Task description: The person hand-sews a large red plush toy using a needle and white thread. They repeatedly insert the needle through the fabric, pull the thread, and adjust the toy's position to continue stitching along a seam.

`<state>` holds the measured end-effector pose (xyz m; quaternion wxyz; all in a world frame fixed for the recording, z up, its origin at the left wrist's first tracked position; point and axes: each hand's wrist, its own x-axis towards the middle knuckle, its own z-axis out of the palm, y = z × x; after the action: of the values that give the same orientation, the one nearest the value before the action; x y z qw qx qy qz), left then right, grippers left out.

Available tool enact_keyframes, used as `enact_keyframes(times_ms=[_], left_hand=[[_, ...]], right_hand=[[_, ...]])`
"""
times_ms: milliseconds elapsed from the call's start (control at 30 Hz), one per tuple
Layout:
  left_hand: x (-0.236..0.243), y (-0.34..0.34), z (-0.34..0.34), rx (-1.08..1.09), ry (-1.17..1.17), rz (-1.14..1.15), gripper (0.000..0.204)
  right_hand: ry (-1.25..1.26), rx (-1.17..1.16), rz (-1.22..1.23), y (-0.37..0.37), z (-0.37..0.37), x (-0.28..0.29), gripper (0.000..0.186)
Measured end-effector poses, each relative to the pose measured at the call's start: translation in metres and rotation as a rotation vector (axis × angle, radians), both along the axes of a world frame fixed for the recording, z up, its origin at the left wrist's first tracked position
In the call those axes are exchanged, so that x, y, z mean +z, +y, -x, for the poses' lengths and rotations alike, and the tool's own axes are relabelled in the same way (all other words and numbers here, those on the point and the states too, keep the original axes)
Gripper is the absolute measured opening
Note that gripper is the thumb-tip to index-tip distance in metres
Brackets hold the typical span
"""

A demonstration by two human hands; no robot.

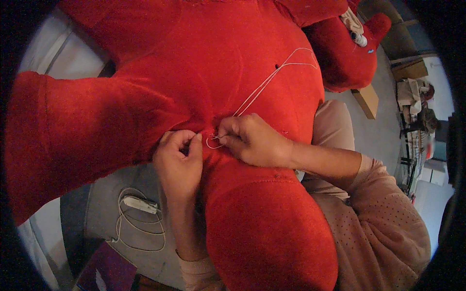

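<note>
A large red plush figure (213,58) fills the middle of the view, its limbs spreading left and downward. At a seam in its middle, my left hand (178,157) is closed in a pinch on the red fabric. Just to its right, my right hand (255,140) has thumb and forefinger pinched on white thread (262,86), which loops upward over the plush and makes a small curl beside the fingertips. Whether a needle is between those fingers is too small to tell.
A red plush head (349,63) lies upper right beside a cardboard piece (365,101). On the grey floor (374,133) at lower left are a white power strip (138,204) with cord and a purple item (109,269). Cluttered goods (412,97) stand far right.
</note>
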<state>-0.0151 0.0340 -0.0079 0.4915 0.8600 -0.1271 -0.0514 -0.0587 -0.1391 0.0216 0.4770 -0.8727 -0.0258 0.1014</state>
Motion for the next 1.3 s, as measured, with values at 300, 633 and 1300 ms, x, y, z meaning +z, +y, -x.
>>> enact_keyframes(times_ms=[300,633,1300], left_hand=[[0.001,0.000,-0.002,-0.030,0.090,-0.080,0.012],[-0.005,-0.003,-0.001,0.010,0.087,-0.071,0.011],[0.005,-0.008,-0.001,0.058,0.493,0.339,0.021]], right_hand=[[-0.054,0.003,-0.014,-0.002,0.003,-0.004,0.006],[0.012,-0.019,-0.012,-0.004,0.005,0.002,0.007],[-0.130,-0.048,0.023,0.006,-0.008,-0.012,0.002]])
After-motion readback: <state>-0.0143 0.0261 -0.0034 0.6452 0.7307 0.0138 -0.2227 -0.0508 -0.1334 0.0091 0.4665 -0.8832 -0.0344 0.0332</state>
